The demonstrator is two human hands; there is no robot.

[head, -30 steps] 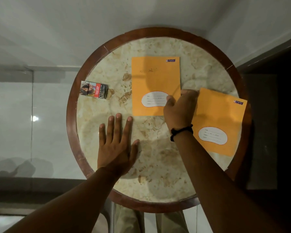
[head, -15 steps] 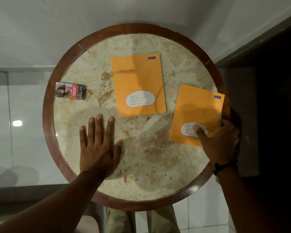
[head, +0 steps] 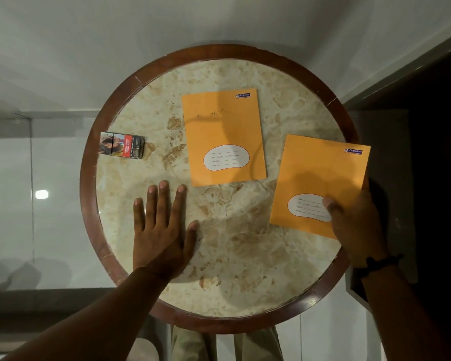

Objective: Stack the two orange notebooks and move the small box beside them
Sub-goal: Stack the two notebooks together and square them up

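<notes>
**R hand pinching right notebook at table edge, L hand flat on table**

Head view: round table (head: 89, 194) w/ dark wood rim and marbled beige top, seen from straight above.

Left hand (head: 162, 230): forearm comes in from bottom left, palm down, flat on the marble, fingers spread and straight, pointing away from the person. Grip fully open, holds nothing; touches only the tabletop. Fingertips lie near the lower left corner of the centre notebook (head: 223, 136), not touching it.

Right hand (head: 357, 225): forearm comes in from bottom right, dark band at wrist. Hand sits at the table's right edge, closed on the lower right corner of the right notebook (head: 320, 173); thumb (head: 330, 205) presses on top of the cover at the white label, other fingers hidden under/behind the book. Can't tell if the book is lifted or flat.

Right notebook is tilted a bit clockwise, its right side overhanging the rim. Centre notebook lies flat, well inside the top; the two are apart, not stacked.

Small box (head: 122, 145) lies on its side at the left rim, well apart from both notebooks and both hands.
</notes>
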